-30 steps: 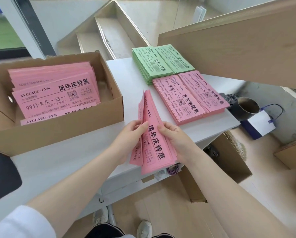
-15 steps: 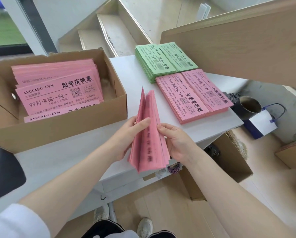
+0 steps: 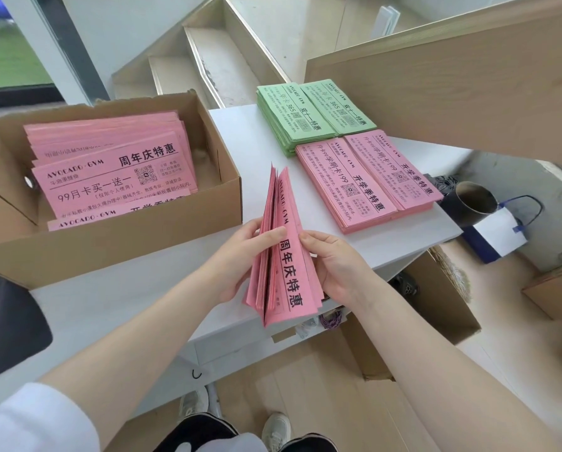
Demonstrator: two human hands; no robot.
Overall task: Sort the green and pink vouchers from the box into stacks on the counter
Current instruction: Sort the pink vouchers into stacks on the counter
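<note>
I hold a bundle of pink vouchers [image 3: 283,252] upright on edge over the near edge of the counter [image 3: 247,148], between both hands. My left hand [image 3: 240,256] grips the left side, thumb curled over the front sheets, fingers behind and out of view. My right hand [image 3: 333,265] pinches the right-hand sheets, thumb on the printed face, fingers tucked behind. The bundle is fanned open at the middle, so I judge I am splitting it by print type. The cardboard box [image 3: 116,236] sits at the left side of the counter, more pink vouchers [image 3: 110,164] lying loose inside it; no green shows there. At the far right corner two green stacks [image 3: 309,115] lie side by side, and two pink stacks [image 3: 367,181] lie just in front of them, toward the right edge, touching or nearly so. Handling: thin paper, light, floppy, slick sheet on sheet; a loose grip will let the fan spill. Best hold is across the short width near mid-length, thumb on the face and fingers behind, squeezing the whole thickness; square the edges on the counter before laying it down. Edges crease easily, so no hard pinch at corners. Risk: sheets sliding off over the near edge to the floor.
</note>
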